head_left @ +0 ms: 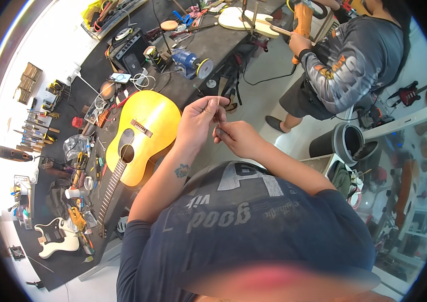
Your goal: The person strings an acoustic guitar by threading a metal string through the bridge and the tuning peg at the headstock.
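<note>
White electric guitar body (58, 239) at near left on the dark bench (218, 48). Yellow acoustic guitar (148, 118) lies face up on the bench, left of the hands, neck toward near left. Blue motor with a disc (186, 59) sits farther back. Left hand (197, 121): thumb pressed to curled fingers. Right hand (241, 137) just beside it: fingertips pinched together. Anything between the fingertips is too small to tell. Far right, co-worker (359, 60) holds orange power tool (302, 19). Black bin (330, 143) at right.
</note>
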`<state>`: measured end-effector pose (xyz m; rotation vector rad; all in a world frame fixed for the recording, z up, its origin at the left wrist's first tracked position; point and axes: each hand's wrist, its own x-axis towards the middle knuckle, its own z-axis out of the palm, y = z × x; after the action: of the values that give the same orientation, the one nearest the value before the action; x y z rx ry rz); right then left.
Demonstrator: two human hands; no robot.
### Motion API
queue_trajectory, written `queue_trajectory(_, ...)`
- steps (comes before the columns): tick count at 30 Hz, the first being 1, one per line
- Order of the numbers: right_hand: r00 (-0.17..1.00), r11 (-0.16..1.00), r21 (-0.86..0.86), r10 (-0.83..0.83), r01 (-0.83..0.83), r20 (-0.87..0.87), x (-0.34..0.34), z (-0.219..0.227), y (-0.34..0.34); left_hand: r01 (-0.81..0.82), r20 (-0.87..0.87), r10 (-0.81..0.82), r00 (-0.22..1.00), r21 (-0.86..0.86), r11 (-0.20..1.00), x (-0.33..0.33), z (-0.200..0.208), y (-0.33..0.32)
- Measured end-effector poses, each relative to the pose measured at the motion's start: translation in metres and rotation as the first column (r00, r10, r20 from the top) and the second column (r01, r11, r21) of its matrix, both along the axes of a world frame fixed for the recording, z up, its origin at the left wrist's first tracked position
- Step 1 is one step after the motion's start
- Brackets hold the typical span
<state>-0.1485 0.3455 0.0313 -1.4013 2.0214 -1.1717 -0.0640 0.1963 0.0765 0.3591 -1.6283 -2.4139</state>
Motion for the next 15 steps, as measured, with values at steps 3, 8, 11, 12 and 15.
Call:
queue_trajectory(3, 0.996, 0.998, 0.039, 0.046, -0.049, 0.079, -0.002, -0.014, 0.001, 0.025, -0.138, -0.004, 0.990, 0.152, 0.988, 0.003, -0.010, 0.002)
queue_trajectory(8, 0.990, 0.989, 0.087, 0.122, -0.115, -0.077, -0.003, -0.003, 0.004, 0.011, -0.127, 0.005, 0.992, 0.126, 0.992, 0.015, -0.031, -0.003)
queue_trajectory(11, 0.948, 0.972, -0.222, -0.006, 0.081, 0.318, -0.027, -0.011, 0.000, -0.008, -0.020, 0.008, 1.000, 0.024, 1.000, 0.024, -0.034, -0.008)
queue_trajectory(12, 0.946, 0.974, -0.216, 0.000, 0.074, 0.324, -0.032, -0.006, 0.000, -0.009, 0.066, 0.013, 0.998, -0.058, 0.998, 0.029, -0.034, -0.008)
queue_trajectory(15, 0.787, 0.935, -0.297, 0.034, 0.192, 0.616, -0.040, 0.024, -0.002, 0.018, 0.163, 0.014, 0.986, -0.195, 0.981, 0.042, -0.034, -0.007)
